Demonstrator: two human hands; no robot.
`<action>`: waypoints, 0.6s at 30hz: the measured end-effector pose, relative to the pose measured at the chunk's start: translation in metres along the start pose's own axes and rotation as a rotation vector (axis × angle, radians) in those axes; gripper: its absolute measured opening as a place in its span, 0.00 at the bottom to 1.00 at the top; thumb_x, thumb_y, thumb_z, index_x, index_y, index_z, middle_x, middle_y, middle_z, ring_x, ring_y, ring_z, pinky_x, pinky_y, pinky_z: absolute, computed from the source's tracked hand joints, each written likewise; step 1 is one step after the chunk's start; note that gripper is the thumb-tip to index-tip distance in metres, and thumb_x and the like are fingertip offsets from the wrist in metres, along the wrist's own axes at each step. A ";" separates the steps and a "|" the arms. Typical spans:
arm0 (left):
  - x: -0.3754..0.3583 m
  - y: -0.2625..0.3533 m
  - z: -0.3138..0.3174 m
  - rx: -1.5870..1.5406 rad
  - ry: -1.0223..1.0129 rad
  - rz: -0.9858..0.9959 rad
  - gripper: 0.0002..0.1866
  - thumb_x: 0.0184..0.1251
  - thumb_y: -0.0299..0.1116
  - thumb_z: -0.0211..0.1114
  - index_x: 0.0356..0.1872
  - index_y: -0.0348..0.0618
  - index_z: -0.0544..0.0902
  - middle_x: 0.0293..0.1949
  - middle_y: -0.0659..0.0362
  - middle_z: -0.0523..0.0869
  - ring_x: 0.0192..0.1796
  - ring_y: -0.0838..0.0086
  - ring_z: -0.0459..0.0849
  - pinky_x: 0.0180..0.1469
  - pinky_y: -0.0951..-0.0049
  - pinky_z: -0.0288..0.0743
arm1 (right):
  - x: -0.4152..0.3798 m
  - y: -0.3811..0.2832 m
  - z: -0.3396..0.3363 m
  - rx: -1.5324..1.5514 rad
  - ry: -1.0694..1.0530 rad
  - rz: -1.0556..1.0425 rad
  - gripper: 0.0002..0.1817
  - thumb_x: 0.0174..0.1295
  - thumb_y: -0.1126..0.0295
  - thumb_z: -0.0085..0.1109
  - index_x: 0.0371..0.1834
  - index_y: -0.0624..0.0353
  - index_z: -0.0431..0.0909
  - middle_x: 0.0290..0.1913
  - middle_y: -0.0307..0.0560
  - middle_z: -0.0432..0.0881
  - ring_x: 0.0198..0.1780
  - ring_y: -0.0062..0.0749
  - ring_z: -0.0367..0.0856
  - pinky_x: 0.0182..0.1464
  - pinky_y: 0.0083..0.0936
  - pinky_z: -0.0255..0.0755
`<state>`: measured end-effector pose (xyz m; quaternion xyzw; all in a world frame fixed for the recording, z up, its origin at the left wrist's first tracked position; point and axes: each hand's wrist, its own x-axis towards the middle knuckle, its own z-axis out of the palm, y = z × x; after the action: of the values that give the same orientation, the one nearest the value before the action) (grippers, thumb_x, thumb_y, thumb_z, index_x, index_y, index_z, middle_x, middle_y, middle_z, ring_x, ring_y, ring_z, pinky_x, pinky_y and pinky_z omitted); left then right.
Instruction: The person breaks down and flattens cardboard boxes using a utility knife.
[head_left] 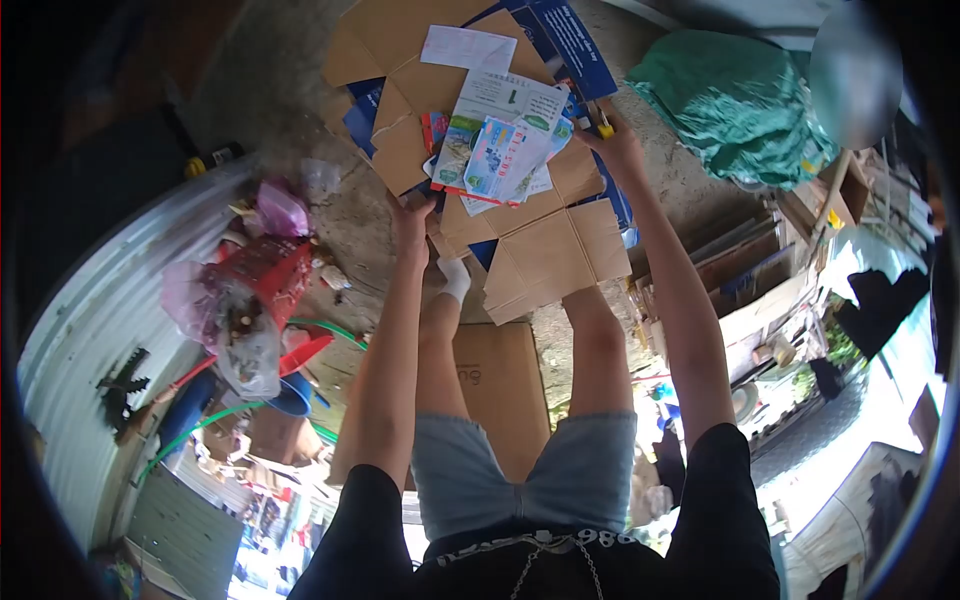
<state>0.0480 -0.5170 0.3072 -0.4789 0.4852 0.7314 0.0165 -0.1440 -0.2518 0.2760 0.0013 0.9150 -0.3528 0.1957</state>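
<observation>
Flattened brown cardboard (545,250) lies in a stack over dark blue printed cardboard (570,45), held out in front of me. Printed papers and leaflets (500,150) rest on top, with a white sheet (468,47) at the far end. My left hand (410,215) grips the stack's left edge, its fingers partly hidden by the cardboard. On the right edge, my right hand (618,150) is closed round the stack, and something small and yellow (605,130) shows beside its fingers.
At left are pink and clear plastic bags (248,340), a red dustpan (305,350), a blue bucket (290,395) and a green hose (200,425). A green tarp bundle (735,110) sits at upper right. Another cardboard sheet (500,380) lies between my legs.
</observation>
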 end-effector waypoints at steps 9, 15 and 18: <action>-0.115 0.135 0.042 0.387 -0.239 0.231 0.45 0.49 0.39 0.67 0.63 0.40 0.46 0.62 0.52 0.54 0.65 0.67 0.53 0.63 0.68 0.47 | -0.168 -0.061 -0.121 0.193 0.215 0.380 0.31 0.38 0.46 0.64 0.39 0.60 0.75 0.31 0.54 0.80 0.36 0.44 0.79 0.38 0.34 0.70; -0.133 0.162 0.040 0.422 -0.506 0.365 0.47 0.46 0.38 0.70 0.62 0.39 0.47 0.59 0.52 0.59 0.62 0.67 0.59 0.62 0.68 0.52 | -0.253 -0.078 -0.121 0.205 0.395 0.492 0.29 0.37 0.46 0.64 0.36 0.58 0.75 0.31 0.53 0.79 0.36 0.47 0.78 0.38 0.35 0.69; -0.144 0.181 0.004 0.527 -0.463 0.363 0.48 0.45 0.37 0.71 0.62 0.39 0.46 0.58 0.52 0.61 0.60 0.66 0.61 0.60 0.68 0.55 | -0.284 -0.101 -0.077 0.231 0.555 0.462 0.27 0.37 0.48 0.66 0.28 0.61 0.72 0.26 0.52 0.78 0.30 0.43 0.77 0.33 0.35 0.67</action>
<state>0.0346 -0.5470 0.5362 -0.1870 0.7167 0.6613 0.1182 0.0760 -0.2394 0.4952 0.3253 0.8629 -0.3864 0.0136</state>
